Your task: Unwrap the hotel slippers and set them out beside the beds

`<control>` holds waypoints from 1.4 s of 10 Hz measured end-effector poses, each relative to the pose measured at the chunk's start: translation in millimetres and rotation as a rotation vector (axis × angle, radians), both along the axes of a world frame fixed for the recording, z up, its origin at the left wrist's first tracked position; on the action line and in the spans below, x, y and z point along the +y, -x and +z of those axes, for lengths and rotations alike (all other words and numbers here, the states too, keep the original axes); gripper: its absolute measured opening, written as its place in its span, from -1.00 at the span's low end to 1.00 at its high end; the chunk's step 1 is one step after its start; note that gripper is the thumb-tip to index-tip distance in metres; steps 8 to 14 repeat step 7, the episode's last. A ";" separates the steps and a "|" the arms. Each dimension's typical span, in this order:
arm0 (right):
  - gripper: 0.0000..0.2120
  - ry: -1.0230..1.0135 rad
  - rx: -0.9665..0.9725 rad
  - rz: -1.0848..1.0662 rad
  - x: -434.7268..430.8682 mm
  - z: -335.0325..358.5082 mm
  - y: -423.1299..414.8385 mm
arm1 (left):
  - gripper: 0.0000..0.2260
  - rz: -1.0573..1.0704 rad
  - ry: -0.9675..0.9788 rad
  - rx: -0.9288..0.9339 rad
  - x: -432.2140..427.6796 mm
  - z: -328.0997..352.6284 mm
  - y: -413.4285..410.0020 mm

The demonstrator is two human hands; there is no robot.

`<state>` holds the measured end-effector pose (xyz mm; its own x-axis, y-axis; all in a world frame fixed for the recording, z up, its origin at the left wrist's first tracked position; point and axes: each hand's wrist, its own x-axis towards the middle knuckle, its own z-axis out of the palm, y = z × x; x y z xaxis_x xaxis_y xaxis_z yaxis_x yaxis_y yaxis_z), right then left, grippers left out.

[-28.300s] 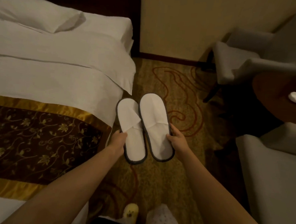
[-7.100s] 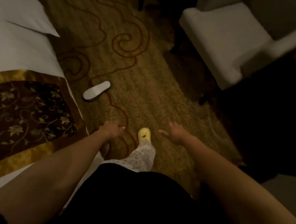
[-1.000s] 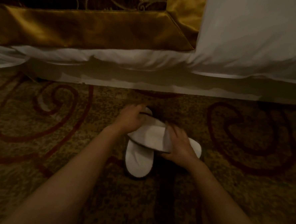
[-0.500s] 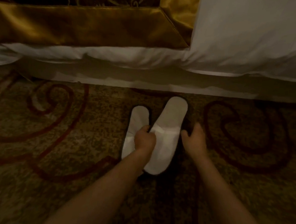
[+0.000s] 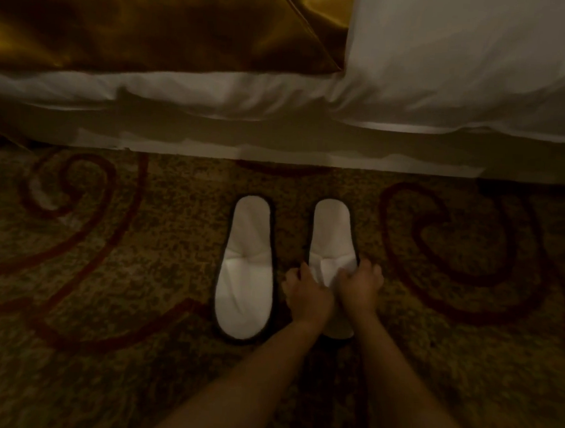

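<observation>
One bed (image 5: 466,59) is being shown along the top of the head view, white sheet hanging over its side, one gold satin runner (image 5: 154,24) draped across it at upper left. The patterned carpet (image 5: 105,269) with red swirls is filling the rest of the view.

Two slippers are being counted, both white with dark edging, both lying flat on the carpet just beside the bed and well clear of it. They are being laid parallel with a strip of carpet between them; which end is the toe cannot be told for certain in this dim light. No wrapper is being seen anywhere.

Change since half a second ago: the two slippers were being held overlapped and crooked then; now they are separated and squared up. The left slipper (image 5: 246,271) is lying free, touched by nothing. The right slipper (image 5: 333,233) is being handled by both hands.

Two hands are being counted. The left hand (image 5: 305,298) is being closed on the slipper's inner edge near the strap, the right hand (image 5: 359,284) on its outer edge; both are grasping the right slipper, fingers curled round the fabric. Nothing else is being held.

Judged for the task: this pair is being finished, with only a last nudge and a letting-go remaining here. Whether other beds are being served yet cannot be told.
</observation>
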<state>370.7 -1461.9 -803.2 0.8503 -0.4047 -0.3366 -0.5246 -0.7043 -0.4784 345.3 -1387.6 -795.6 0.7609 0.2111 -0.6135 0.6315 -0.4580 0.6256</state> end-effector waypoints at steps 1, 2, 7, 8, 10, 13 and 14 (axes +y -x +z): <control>-0.62 0.106 -0.007 -0.005 4.6 -3.8 1.4 | -0.39 -0.022 -0.057 -0.030 -1.1 -3.3 1.4; -0.62 0.112 -0.044 -0.001 6.2 -8.8 2.4 | -0.42 -0.033 -0.132 -0.059 -2.6 -6.8 2.0; -0.48 0.150 0.218 0.243 -6.8 25.3 -8.2 | -0.58 -0.339 -0.144 -0.459 40.0 123.7 -29.2; -0.48 0.150 0.218 0.243 -6.8 25.3 -8.2 | -0.58 -0.339 -0.144 -0.459 40.0 123.7 -29.2; -0.48 0.150 0.218 0.243 -6.8 25.3 -8.2 | -0.58 -0.339 -0.144 -0.459 40.0 123.7 -29.2; -0.48 0.150 0.218 0.243 -6.8 25.3 -8.2 | -0.58 -0.339 -0.144 -0.459 40.0 123.7 -29.2; -0.48 0.150 0.218 0.243 -6.8 25.3 -8.2 | -0.58 -0.339 -0.144 -0.459 40.0 123.7 -29.2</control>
